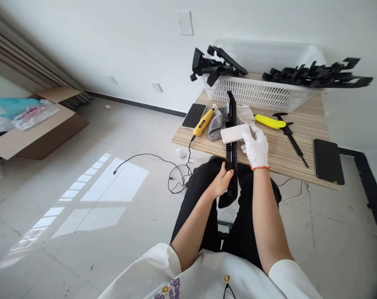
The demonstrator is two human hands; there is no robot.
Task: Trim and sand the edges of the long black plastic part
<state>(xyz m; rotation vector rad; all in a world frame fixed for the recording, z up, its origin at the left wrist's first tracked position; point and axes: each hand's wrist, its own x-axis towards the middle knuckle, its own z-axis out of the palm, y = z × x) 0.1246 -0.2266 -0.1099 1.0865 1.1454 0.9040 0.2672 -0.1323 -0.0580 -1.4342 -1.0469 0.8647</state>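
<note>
My left hand, bare, is wrapped around the lower end of a long black plastic part. That part points away from me, its far end over the table edge. My right hand wears a white knitted glove with an orange cuff. Pinched in its fingers is a flat white rectangular block, which lies across the black part; whether they touch I cannot tell. Behind the part is a grey cloth. Left of the cloth lies a yellow corded hand tool.
A white plastic basket with several black plastic parts stands at the table's back. On the striped wooden table are a yellow-green utility knife, a black caliper and two phones. A cable trails over the floor.
</note>
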